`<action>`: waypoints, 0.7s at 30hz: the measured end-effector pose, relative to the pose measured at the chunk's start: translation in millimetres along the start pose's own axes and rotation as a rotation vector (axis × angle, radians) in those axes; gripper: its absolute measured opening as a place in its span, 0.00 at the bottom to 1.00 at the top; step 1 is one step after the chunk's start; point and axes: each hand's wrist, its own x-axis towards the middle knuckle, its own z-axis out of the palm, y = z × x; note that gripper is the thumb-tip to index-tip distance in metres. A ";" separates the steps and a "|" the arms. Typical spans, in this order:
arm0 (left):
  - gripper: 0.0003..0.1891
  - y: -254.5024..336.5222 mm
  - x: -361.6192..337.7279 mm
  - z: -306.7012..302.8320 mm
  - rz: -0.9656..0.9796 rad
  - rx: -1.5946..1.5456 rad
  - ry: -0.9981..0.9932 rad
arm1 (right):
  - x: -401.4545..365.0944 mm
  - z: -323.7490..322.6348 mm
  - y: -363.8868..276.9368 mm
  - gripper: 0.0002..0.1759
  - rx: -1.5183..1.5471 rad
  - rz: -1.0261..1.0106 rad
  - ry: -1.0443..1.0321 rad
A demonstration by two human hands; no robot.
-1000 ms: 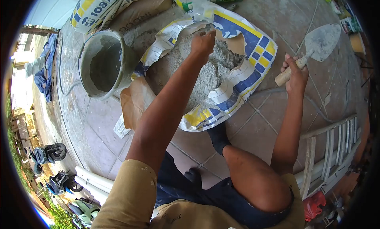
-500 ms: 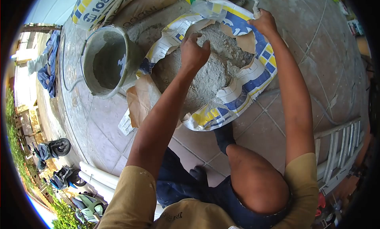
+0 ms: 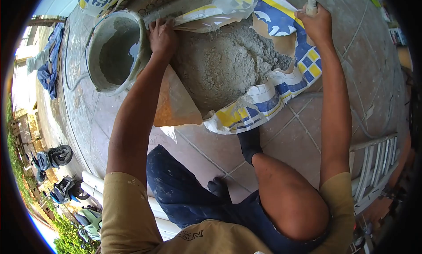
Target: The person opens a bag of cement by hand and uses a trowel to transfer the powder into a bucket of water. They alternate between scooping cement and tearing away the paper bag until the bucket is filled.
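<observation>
A torn paper bag [image 3: 288,85] with blue, white and yellow print lies open on the floor, grey powder [image 3: 220,60] heaped inside it. My left hand [image 3: 162,38] is at the bag's left edge beside the bucket, its fingers bent round the paper edge. At the upper right, my right hand [image 3: 316,24] is closed round the handle of a tool [image 3: 312,2], whose far end is cut off by the top of the view. A round bucket [image 3: 143,47] with a wet-looking inside stands just left of my left hand.
More printed bags [image 3: 99,1] lie behind the bucket. A metal ladder [image 3: 373,166] is on the right, and white pipes [image 3: 94,181] lie at lower left. A thin hose [image 3: 68,74] curves left of the bucket. Parked motorbikes [image 3: 59,156] show at far left.
My left hand has moved left from above the powder to the bag's edge. The bag's upper left side is folded differently, exposing more powder. My right hand has shifted slightly right with the tool.
</observation>
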 end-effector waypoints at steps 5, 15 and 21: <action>0.16 -7.8 -2.2 -12.7 -0.043 -0.072 0.019 | -23.3 -17.5 -23.7 0.13 0.091 0.035 0.007; 0.15 18.9 34.8 -69.4 -0.222 -0.251 -0.017 | 11.0 -29.2 -6.5 0.16 0.227 0.165 0.089; 0.18 23.9 96.3 -63.1 -0.194 -0.227 -0.004 | 67.5 -28.3 16.3 0.26 0.287 0.175 0.129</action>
